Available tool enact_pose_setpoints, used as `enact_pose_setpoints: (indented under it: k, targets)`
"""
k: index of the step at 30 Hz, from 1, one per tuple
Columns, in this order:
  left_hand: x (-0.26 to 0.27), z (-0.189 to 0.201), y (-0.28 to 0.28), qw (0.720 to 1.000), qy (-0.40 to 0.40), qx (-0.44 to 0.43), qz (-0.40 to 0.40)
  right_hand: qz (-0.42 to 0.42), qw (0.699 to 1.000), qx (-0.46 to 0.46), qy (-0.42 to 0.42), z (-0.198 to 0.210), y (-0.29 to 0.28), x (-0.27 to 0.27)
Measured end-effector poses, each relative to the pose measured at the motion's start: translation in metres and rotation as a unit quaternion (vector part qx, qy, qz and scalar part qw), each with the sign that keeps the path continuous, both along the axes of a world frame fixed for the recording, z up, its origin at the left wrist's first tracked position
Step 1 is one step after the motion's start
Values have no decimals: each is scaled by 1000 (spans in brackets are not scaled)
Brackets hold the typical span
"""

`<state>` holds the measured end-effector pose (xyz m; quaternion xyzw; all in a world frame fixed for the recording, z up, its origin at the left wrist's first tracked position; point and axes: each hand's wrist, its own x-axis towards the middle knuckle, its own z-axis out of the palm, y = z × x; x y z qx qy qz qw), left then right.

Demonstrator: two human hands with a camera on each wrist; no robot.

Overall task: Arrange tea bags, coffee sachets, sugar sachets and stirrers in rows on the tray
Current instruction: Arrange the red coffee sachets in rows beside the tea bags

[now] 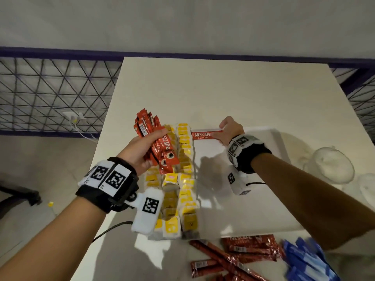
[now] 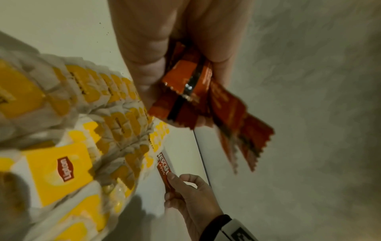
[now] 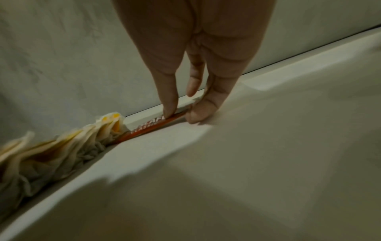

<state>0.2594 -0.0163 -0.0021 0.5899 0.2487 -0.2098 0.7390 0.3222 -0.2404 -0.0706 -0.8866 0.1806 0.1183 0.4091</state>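
A white tray point(image 1: 243, 199) holds rows of yellow tea bags point(image 1: 184, 179) along its left part. Above them my left hand point(image 1: 142, 151) grips a bundle of red coffee sachets point(image 1: 156, 142), seen close in the left wrist view as the bundle point(image 2: 206, 101) fanning out below the fingers. My right hand point(image 1: 229, 130) pinches a single red coffee sachet point(image 1: 205, 135) that lies flat at the tray's far edge, its end touching the tea bags. In the right wrist view a fingertip point(image 3: 170, 112) presses on that sachet point(image 3: 152, 128) beside the tray rim point(image 3: 268, 78).
Loose red coffee sachets point(image 1: 233, 258) and blue sachets point(image 1: 308, 260) lie on the table in front of the tray. A clear round container point(image 1: 332, 165) stands to the tray's right. A metal grid fence runs behind the table.
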Motion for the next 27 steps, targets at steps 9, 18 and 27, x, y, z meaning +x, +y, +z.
enact_pose_setpoints:
  k: [9,18,27]
  targets:
    - [-1,-3,1,1000,6,-6,-1,26,996,-84,17,2,0,3]
    - [-8,1,-3,1000,3,-15,10,76,992,86,50,59,17,-30]
    - [-34,11,-26,999,-37,-15,5,222,942,230,99,102,64,-102]
